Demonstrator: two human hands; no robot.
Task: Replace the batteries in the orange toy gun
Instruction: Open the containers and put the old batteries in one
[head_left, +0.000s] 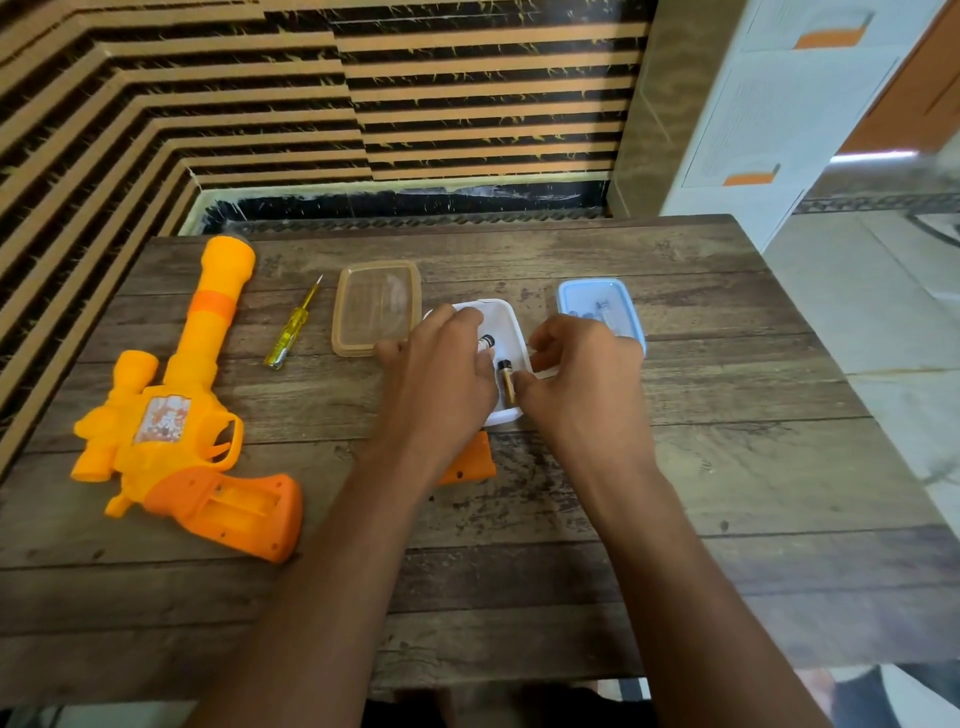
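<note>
The orange toy gun (176, 441) lies open, so our left hand (441, 369) and right hand (587, 369) pinch batteries (487, 342) in the tub (505, 318).

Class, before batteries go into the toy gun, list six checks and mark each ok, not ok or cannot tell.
1. Battery compartment of the toy gun open: ok.
2. Compartment cover off, lying on the table: ok.
3. Left hand holds a battery over the white container: ok.
4. Right hand has a firm grip on the second battery: cannot tell.
5. Batteries fresh, not spent: cannot tell.
6. Screwdriver on the table for refastening: ok.
</note>
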